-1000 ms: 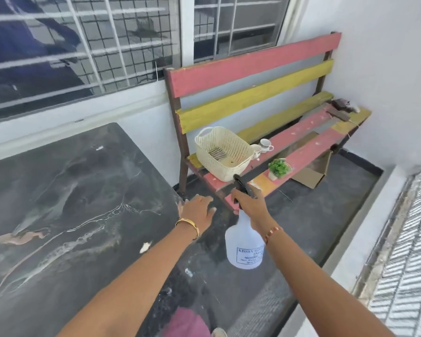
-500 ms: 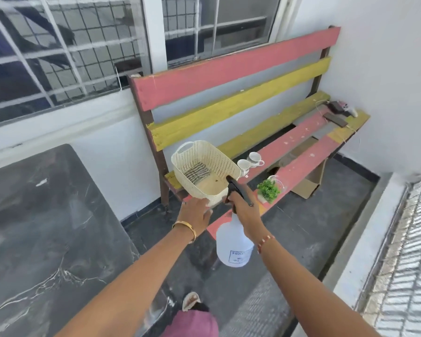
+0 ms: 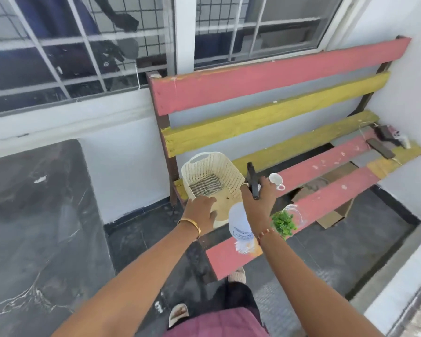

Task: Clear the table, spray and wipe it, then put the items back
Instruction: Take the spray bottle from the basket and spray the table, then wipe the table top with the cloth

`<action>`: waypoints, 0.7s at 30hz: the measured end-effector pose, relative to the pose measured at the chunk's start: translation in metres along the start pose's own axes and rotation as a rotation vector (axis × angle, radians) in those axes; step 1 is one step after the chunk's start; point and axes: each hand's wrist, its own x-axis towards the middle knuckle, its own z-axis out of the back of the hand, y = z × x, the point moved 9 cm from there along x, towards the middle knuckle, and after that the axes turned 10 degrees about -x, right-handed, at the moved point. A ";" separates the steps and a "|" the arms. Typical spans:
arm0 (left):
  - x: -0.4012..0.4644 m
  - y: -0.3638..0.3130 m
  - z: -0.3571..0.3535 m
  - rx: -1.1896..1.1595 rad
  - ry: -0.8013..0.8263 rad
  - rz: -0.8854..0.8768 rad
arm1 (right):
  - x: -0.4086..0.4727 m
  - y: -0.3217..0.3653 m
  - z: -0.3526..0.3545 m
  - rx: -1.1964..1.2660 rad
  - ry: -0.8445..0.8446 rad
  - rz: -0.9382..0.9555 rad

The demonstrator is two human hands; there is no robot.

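Outdoors, dark marble table [image 3: 34, 215] beside a red-yellow slatted bench [image 3: 277, 93].

One basket [image 3: 210, 176], one spray bottle [image 3: 240, 223], one cup [image 3: 276, 180], one plant [image 3: 283, 222], one bench [image 3: 277, 93]

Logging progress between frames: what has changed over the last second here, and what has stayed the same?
The person turned from the table to the bench. The left hand left the table edge and reached to the basket rim. The right hand carried the spray bottle over the seat, still gripping it. Basket, cups and plant stayed put.
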 end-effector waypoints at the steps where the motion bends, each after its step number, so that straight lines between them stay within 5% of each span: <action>1: 0.004 0.001 -0.001 -0.008 0.003 0.014 | 0.006 -0.004 -0.004 -0.018 0.027 -0.003; 12: 0.074 0.020 -0.010 -0.057 -0.101 0.358 | 0.103 -0.042 -0.079 -0.117 0.387 0.152; 21: 0.087 0.050 -0.042 -0.180 -0.109 0.592 | 0.108 -0.121 -0.152 -0.274 0.690 0.040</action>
